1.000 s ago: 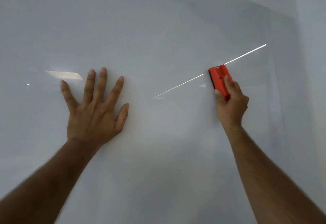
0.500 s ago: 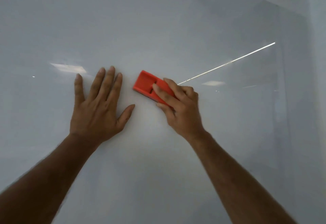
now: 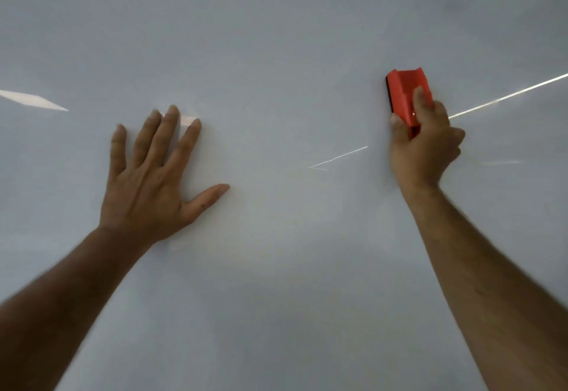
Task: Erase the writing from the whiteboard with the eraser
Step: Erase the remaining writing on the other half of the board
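The right hand (image 3: 425,144) is closed around the lower half of the eraser (image 3: 407,95), thumb on its left edge and fingers wrapped over the red back, which lets the person push the pad flat against the whiteboard (image 3: 282,37). From where I stand the grip looks firm rather than pinched, the sort that suits broad sweeps.

The eraser stands nearly upright on the whiteboard, its long axis running up and down with the top leaning slightly left. Its free end points up, away from the wrist, and a dark strip of pad shows along the left edge, facing the board. It sits on the right part of the whiteboard, level with the fingertips of the other hand and well apart from them.

The left hand (image 3: 153,181) lies open and flat on the whiteboard, fingers spread upward and thumb out to the right, gripping nothing. I judge it is there as a brace, steadying the body.

Across the whiteboard I see only pale streaks, which are probably reflected light; the picture is too soft to tell whether faint writing remains.
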A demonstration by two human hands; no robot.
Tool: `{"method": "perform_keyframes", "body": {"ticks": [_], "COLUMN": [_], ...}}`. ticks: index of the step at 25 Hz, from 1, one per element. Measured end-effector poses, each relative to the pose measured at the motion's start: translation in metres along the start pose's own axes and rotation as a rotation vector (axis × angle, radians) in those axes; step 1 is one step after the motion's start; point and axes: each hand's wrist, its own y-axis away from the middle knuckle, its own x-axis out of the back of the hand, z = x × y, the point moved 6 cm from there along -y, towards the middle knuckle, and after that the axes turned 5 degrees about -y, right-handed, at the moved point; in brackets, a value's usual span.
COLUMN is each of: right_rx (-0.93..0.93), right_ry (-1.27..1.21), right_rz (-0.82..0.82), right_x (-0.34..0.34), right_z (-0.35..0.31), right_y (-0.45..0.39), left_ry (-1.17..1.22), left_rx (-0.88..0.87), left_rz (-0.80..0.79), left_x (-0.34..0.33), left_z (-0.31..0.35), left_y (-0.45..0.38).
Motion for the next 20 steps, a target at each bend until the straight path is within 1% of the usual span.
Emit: {"method": "perform_keyframes", "body": {"ticks": [4, 7, 9, 11, 13, 14, 16, 17, 20], "right_rx": [0.164, 0.320, 0.407, 0.488, 0.618, 0.679, 0.709, 0.670, 0.443], "right_ry": [0.000, -0.038, -0.062, -0.093, -0.126, -0.128, -0.087, -0.062, -0.064], "right_rz": [-0.075, -0.145, -0.190, -0.207, -0.213, -0.218, -0.211, -0.191, -0.150], "right_x": [-0.046, -0.077, -0.088, -0.092, -0.086, -0.079, -0.064, -0.056, -0.044], "right_z": [-0.129, -0.228, -0.270, -0.297, -0.301, -0.291, -0.259, -0.240, -0.208], "right_y": [0.034, 0.084, 0.119, 0.158, 0.196, 0.210, 0.219, 0.214, 0.191], "left_ry": [0.017, 0.026, 0.038, 0.040, 0.037, 0.038, 0.040, 0.039, 0.029], "left_rx": [0.025, 0.043, 0.049, 0.044, 0.046, 0.047, 0.039, 0.033, 0.048], "left_rz": [-0.026, -0.024, -0.014, -0.010, -0.007, -0.003, -0.001, -0.004, -0.010], "left_x": [0.006, 0.012, 0.015, 0.016, 0.017, 0.017, 0.017, 0.016, 0.013], "left_z": [-0.062, -0.116, -0.144, -0.169, -0.187, -0.194, -0.207, -0.210, -0.213], "left_y": [0.007, 0.011, 0.011, 0.012, 0.015, 0.017, 0.021, 0.024, 0.029]}}
